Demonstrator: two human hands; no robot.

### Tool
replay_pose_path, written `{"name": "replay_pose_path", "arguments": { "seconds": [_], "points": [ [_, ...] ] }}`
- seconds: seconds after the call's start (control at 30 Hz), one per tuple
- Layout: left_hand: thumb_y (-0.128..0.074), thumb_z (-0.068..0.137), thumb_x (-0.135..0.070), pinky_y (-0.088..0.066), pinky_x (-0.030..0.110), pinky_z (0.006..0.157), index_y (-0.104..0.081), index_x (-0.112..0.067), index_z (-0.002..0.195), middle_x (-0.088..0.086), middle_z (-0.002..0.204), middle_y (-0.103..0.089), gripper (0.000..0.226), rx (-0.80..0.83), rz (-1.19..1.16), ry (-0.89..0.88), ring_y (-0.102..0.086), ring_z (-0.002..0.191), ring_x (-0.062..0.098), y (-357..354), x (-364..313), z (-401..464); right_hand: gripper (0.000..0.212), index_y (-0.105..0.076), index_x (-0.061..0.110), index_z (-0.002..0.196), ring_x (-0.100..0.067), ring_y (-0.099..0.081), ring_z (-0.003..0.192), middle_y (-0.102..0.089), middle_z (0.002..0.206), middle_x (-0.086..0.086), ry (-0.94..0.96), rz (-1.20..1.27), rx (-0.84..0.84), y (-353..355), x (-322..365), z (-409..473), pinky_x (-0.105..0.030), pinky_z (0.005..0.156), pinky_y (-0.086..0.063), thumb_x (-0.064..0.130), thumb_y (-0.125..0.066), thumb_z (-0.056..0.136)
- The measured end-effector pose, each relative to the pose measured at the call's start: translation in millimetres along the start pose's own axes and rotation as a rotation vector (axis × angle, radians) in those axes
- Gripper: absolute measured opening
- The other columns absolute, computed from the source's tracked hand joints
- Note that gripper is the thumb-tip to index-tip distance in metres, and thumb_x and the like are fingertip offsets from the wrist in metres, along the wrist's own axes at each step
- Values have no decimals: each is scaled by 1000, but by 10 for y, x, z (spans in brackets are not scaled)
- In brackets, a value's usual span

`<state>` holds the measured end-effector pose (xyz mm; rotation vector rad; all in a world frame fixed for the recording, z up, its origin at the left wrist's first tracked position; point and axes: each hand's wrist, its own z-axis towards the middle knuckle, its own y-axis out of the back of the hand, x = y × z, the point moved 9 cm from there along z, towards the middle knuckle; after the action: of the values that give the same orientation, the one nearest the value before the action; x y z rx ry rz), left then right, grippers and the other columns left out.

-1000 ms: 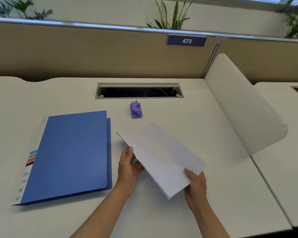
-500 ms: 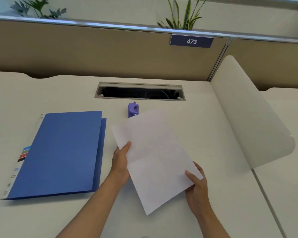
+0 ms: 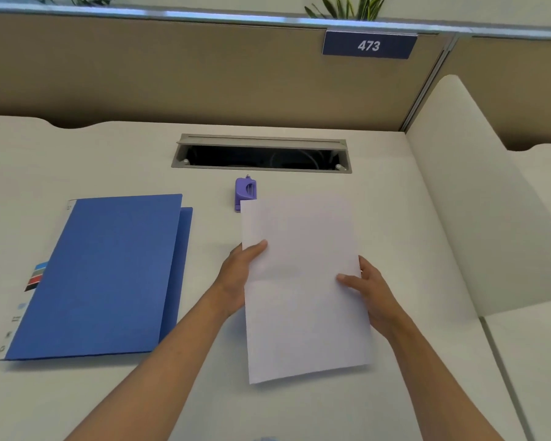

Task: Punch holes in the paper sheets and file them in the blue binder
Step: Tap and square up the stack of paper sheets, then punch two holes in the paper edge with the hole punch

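The left hand (image 3: 240, 275) grips the left edge of the paper sheets (image 3: 303, 291), its thumb lying over the top face and the rest of the hand behind, while the right hand (image 3: 371, 296) grips the right edge in the same way, thumb on top and fingers underneath. Both hands are closed on the paper, which they hold above the desk (image 3: 299, 409) with the long sides running away from the person and the near end tilted slightly to the right. A faint crease crosses the sheets about halfway along. The far left corner of the paper covers the near end of the purple hole punch (image 3: 246, 190), which stands toward the far edge of the surface, just in front of the open cable tray (image 3: 261, 154). The blue binder (image 3: 105, 275) lies closed and flat on the left part of the surface, well apart from the paper, its spine label toward the left edge. A curved white divider (image 3: 477, 198) rises along the right edge, and a sign reading 473 (image 3: 369, 45) hangs on the partition behind
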<state>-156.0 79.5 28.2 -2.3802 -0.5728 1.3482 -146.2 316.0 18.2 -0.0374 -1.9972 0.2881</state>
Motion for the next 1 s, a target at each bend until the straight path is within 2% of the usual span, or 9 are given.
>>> {"name": "replay_pose_path", "arguments": {
  "seconds": [0.2, 0.43, 0.57, 0.6, 0.67, 0.73, 0.83, 0.93, 1.0],
  "points": [
    [-64, 89, -20, -58, 34, 67, -69, -15, 114, 9, 111, -73, 26, -10, 36, 62, -71, 98, 28, 77, 97, 247, 35, -67, 19, 120, -37, -72, 105, -73, 120, -13, -41, 30, -26, 68, -167, 85, -45, 81, -60, 2, -65, 90],
    [-59, 91, -13, -58, 34, 72, -69, -15, 113, 8, 113, -72, 24, 2, 132, 90, -70, 101, 27, 95, 158, 589, 29, -63, 18, 124, -36, -70, 109, -72, 123, -10, -86, 18, -87, 219, -237, 189, -57, 95, -54, 11, -62, 97],
    [-58, 93, -19, -57, 34, 78, -69, -14, 107, 6, 106, -74, 19, 22, 209, 84, -71, 94, 23, 65, 114, 739, 27, -67, 24, 121, -36, -71, 107, -73, 122, -10, -60, 18, -101, 249, -202, 250, -55, 92, -56, 12, -62, 97],
    [-58, 94, -23, -57, 34, 75, -69, -14, 100, 5, 98, -75, 15, -22, 236, 69, -72, 85, 21, 101, 51, 772, 28, -67, 25, 121, -36, -71, 106, -73, 122, -10, -54, 32, -107, 263, -198, 258, -54, 89, -58, 12, -63, 96],
    [-58, 94, -27, -56, 31, 59, -63, -14, 85, 4, 79, -72, 16, -201, 290, -14, -70, 64, 19, 274, -155, 835, 29, -68, 28, 121, -36, -72, 105, -73, 122, -10, -44, 51, -120, 300, -195, 269, -50, 84, -60, 13, -65, 95],
    [-57, 95, -28, -53, 28, 51, -58, -16, 83, 3, 78, -67, 17, -424, 418, -169, -69, 60, 17, 483, -459, 851, 30, -68, 29, 120, -36, -72, 105, -72, 122, -10, -37, 62, -134, 347, -198, 272, -49, 81, -61, 14, -65, 95],
    [-57, 94, -36, -53, 30, 62, -56, -18, 98, 2, 96, -64, 19, -636, 697, -326, -68, 80, 20, 623, -816, 889, 32, -67, 29, 123, -37, -71, 106, -72, 123, -10, -31, 78, -152, 404, -217, 270, -48, 80, -61, 16, -66, 94],
    [-57, 93, -42, -53, 39, 84, -52, -12, 118, 9, 117, -58, 40, -675, 792, -286, -61, 99, 26, 629, -893, 1064, 35, -66, 29, 124, -37, -71, 106, -72, 124, -10, -29, 90, -154, 399, -217, 266, -46, 77, -60, 20, -69, 90],
    [-57, 93, -44, -50, 36, 84, -52, -10, 121, 8, 122, -56, 44, -683, 812, -244, -57, 102, 23, 614, -893, 1154, 32, -68, 30, 120, -36, -72, 104, -72, 122, -10, -27, 85, -160, 381, -204, 269, -44, 75, -61, 19, -68, 90]
  ]
}}
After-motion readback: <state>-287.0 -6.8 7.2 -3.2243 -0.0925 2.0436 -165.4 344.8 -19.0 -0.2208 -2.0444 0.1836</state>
